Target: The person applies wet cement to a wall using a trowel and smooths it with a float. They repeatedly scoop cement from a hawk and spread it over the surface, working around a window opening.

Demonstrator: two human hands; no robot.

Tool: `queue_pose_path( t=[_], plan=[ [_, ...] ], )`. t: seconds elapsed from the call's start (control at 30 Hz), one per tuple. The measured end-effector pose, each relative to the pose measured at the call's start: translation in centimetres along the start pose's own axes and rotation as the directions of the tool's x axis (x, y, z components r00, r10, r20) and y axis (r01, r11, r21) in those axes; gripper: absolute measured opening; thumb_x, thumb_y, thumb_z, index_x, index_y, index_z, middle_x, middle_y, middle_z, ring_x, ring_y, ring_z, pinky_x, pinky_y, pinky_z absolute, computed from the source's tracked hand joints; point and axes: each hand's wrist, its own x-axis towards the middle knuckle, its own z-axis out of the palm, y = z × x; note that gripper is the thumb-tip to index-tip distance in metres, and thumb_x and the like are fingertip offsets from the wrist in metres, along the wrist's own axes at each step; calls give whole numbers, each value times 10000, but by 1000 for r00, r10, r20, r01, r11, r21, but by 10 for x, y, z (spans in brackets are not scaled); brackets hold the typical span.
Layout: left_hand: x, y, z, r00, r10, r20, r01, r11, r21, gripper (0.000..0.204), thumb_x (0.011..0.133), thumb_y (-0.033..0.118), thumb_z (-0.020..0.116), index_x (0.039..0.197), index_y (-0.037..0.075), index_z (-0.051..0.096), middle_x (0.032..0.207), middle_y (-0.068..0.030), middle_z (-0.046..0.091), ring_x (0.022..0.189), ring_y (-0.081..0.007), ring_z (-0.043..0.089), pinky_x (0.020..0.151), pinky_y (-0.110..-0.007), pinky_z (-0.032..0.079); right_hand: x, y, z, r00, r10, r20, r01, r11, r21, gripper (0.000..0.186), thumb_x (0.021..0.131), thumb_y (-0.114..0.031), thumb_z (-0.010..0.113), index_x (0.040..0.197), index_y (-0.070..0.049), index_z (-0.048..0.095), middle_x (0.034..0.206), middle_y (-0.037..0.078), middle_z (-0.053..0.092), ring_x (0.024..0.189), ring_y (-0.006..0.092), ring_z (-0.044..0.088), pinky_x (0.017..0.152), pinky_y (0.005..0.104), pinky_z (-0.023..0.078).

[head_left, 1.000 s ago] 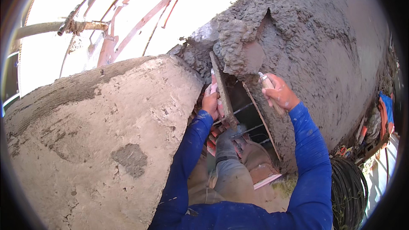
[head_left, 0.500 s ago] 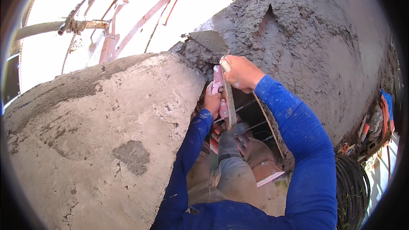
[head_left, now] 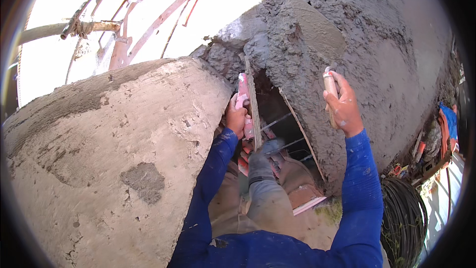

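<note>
My left hand (head_left: 236,117) is closed round the pink, mortar-spotted handle of a plastering float (head_left: 255,111), held edge-on with its plate upright and caked in mortar. It stands over a dark gap beside the rough concrete slab. My right hand (head_left: 346,109) grips the pale wooden handle of a trowel (head_left: 318,31). Its blade, coated in grey mortar, lies against or just over the wet mortar surface (head_left: 367,74) on the right. From this view I cannot tell whether the blade presses on it.
A concrete slab (head_left: 124,134) fills the left. Metal bars (head_left: 285,145) cross the gap above my legs. Black hose or cable lies coiled (head_left: 404,218) at the lower right. Wooden poles (head_left: 64,30) stand at the upper left, and bright sunlit ground lies beyond.
My right hand and the trowel have moved right, away from the float, to the mortar surface. The float has stayed in my left hand, shifting slightly left in view.
</note>
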Motion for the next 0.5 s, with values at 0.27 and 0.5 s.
queue_pose_path(
  t=[0.27,0.5],
  plan=[
    [13,17,18,990,-65,126,94,967,-238,583,998,-12,535,1558,113,431,1338,-111,640,1117,-256,689,924,-420,607,-39,124,-99,938,118,-326,-81,989,125,588,1013,-59,602,1567,-9,413,1160,109,598,674,142,582,627,305,531],
    [16,17,13,990,-90,111,113,969,-220,598,1006,-14,536,1574,116,403,1372,-121,623,1144,-250,678,946,-421,603,14,140,-157,901,241,-361,-279,959,-57,419,974,-114,665,1355,-12,526,944,74,584,585,169,573,538,347,501]
  ],
)
